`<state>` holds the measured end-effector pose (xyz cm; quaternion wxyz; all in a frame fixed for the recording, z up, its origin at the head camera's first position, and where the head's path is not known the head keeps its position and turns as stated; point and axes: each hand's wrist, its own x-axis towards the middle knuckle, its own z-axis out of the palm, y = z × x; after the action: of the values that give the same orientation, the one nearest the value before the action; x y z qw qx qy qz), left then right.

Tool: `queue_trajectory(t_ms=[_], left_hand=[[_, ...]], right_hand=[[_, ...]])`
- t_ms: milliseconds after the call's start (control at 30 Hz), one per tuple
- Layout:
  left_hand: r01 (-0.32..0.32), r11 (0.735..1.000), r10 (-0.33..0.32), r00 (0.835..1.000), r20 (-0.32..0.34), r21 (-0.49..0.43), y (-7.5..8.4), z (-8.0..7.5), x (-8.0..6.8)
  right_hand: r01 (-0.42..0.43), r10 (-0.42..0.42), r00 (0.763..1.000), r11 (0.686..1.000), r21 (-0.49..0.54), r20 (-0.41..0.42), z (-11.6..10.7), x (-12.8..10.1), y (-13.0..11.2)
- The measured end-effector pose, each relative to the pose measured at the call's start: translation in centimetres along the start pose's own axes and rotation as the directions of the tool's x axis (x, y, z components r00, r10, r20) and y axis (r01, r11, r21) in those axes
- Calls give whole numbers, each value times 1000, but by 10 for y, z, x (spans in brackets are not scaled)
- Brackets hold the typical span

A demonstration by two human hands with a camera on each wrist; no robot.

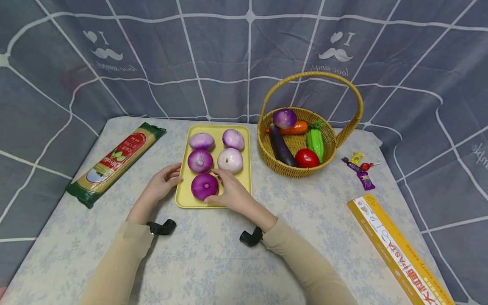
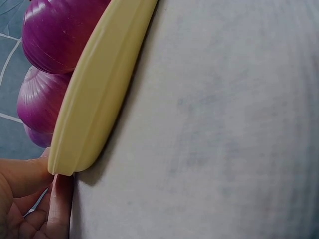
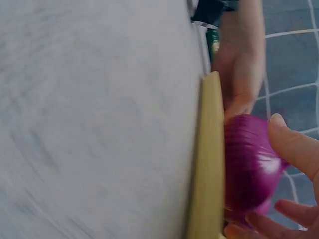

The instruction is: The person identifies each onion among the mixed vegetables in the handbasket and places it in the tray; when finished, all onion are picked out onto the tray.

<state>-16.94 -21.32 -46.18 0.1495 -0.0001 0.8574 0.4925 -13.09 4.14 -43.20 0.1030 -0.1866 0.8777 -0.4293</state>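
Already five onions sit on the yellow tray (image 1: 248, 140); one onion (image 1: 284, 118) remains in the basket (image 1: 267, 150). From the left: the spaghetti packet (image 1: 116, 163) has unreadable print, the left hand (image 1: 164, 183) touches the tray edge with relaxed fingers, the right hand (image 1: 230, 192) cups the nearest onion (image 1: 203, 185), and the box (image 1: 398, 250) reads "PASTA".

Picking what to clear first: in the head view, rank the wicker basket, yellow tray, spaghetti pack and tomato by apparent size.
1. Wicker basket, handle included.
2. Yellow tray and spaghetti pack: too alike to rank, since the pack lies at an angle.
3. Tomato, clearly smallest.
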Motion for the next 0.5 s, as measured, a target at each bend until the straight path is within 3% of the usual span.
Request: queue_trajectory(t_ms=[233,500], left_hand=[[-16,1000,16,1000,7,-9,1,0,0],[-10,1000,10,1000,0,6,1,0,-1]], right_hand=[[25,-17,994,998,66,-106,-37,-4,-2],[41,24,948,980,196,-318,-101,1,15]])
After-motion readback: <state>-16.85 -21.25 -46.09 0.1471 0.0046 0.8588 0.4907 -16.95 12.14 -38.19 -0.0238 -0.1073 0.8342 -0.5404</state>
